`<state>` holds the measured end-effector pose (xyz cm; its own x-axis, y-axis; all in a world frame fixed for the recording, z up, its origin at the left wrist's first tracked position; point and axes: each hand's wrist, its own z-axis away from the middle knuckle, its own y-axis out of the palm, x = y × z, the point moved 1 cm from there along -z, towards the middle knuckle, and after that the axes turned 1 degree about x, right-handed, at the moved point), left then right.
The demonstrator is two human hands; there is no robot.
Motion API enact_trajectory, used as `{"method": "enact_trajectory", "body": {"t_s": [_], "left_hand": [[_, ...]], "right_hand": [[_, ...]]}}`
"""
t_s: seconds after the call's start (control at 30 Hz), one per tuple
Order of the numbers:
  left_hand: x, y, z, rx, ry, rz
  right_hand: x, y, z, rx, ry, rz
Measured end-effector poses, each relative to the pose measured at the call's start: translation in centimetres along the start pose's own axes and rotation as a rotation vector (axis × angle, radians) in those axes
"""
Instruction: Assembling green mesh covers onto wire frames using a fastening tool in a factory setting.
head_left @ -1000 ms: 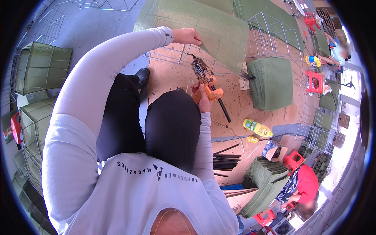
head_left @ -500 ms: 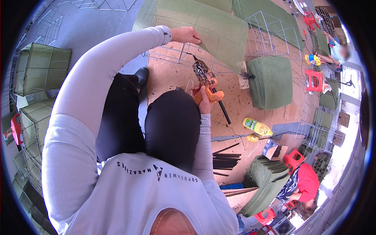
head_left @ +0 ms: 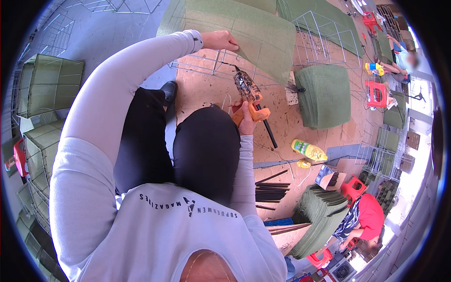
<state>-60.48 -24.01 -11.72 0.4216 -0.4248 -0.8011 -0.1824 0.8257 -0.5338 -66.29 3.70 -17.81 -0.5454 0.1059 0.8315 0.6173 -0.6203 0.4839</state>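
Note:
My left hand [head_left: 220, 40] is closed in a pinch on the corner of a green mesh sheet [head_left: 256, 30], which lies over a wire frame [head_left: 213, 63]. My right hand [head_left: 245, 121] grips an orange hot glue gun [head_left: 253, 99], its front part smeared with black glue. A black glue stick [head_left: 269, 134] sticks out of the gun's rear. The nozzle points away from me, close to the wire of the frame below my left hand. A thin dark strand of glue shows between nozzle and wire.
A stack of green mesh sheets [head_left: 324, 96] lies right of the gun. Nearer are a yellow bottle [head_left: 308, 150], loose black glue sticks [head_left: 272, 191] and another mesh pile [head_left: 312, 221]. Two people sit at the right, near red stools [head_left: 376, 94]. Covered frames [head_left: 50, 84] stand at left.
The glue gun's nozzle has shifted slightly up and to the right, and a dark strand now shows between it and the wire. My left hand keeps its pinch on the mesh.

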Motion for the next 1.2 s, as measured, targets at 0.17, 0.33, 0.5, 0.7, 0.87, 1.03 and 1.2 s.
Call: {"method": "enact_trajectory", "body": {"t_s": [0.17,0.33,0.5,0.7,0.87,1.03,1.2], "left_hand": [[0.8,0.0,-0.1,-0.026,-0.001,0.013],[0.8,0.0,-0.3,-0.028,0.004,0.034],[0.6,-0.1,-0.1,-0.027,-0.022,0.029],[0.4,-0.1,-0.2,-0.038,-0.035,0.036],[0.3,0.0,-0.1,-0.004,-0.036,0.013],[0.5,-0.1,-0.2,-0.015,-0.037,0.031],[0.8,0.0,-0.2,-0.041,-0.027,0.057]], "right_hand": [[0.9,0.3,0.3,-0.018,-0.006,-0.045],[1.0,0.0,0.3,-0.022,-0.034,-0.046],[1.2,-0.1,0.4,-0.052,-0.038,-0.069],[1.2,-0.6,0.5,-0.076,-0.044,-0.127],[1.6,-0.8,0.5,-0.096,-0.085,-0.093],[1.3,-1.5,0.4,-0.134,-0.072,-0.07],[1.4,-1.8,0.3,-0.127,-0.083,-0.113]]}}
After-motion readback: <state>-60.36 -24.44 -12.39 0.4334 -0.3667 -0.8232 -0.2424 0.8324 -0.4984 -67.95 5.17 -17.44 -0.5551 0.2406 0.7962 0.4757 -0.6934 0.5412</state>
